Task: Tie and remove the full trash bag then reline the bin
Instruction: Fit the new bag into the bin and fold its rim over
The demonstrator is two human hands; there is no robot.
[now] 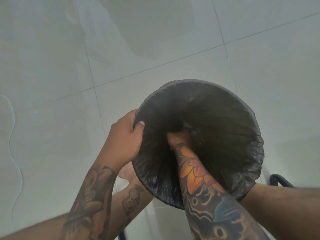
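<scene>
Two hands work on one black bin liner (216, 118), seen from the head view in the lower centre of the frame. It is already folded over the round rim of the bin (194, 82), which stands on a pale tiled floor (155, 40); no tied full bag is in view, so the step in hand is judged to be the relining. The left hand (124, 135), at the rim's left edge, pinches the folded plastic, thumb inside the mouth and fingers curled over the outside. The right hand (174, 136) reaches down the middle of the bin, its tattooed forearm crossing the near rim; it is sunk in dark plastic, so whether its fingers are spread or bunched cannot be told.

To do this step well, the left hand's pinch should probably hold the cuff firm while the right presses the liner down and outward toward the base and wall, letting trapped air escape past the arm. Pushing too fast could drag the cuff off the far rim, upper centre of the bin, where the overlap looks narrowest; the fuller gather at lower right has slack to spare. The film looks thin and creased, so flat fingers seem safer than a poking fingertip. A thin pale cord (15, 135) lies along the left edge, and a dark curved tube (280, 179) shows at lower right.
</scene>
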